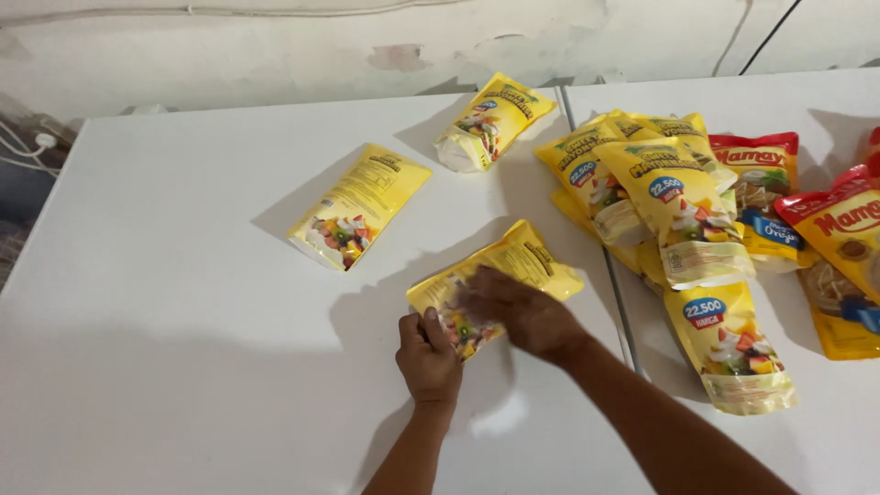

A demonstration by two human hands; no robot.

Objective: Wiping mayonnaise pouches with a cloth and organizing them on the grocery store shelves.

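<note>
A yellow pouch [518, 261] lies flat near the middle of the white table [183, 302]. My left hand [427, 359] grips its lower left corner. My right hand [519, 310] is blurred and rests flat on top of the pouch's lower half, covering part of the picture printed there. Two more yellow pouches lie apart on the table: one [360, 203] to the upper left, one [494, 120] further back near the wall.
A heap of yellow pouches [669, 197] and red-topped pouches [839, 247] lies on a second white table [825, 101] to the right, across a narrow seam [612, 293]. A single yellow pouch [731, 346] lies nearest me there. A stained wall runs along the back.
</note>
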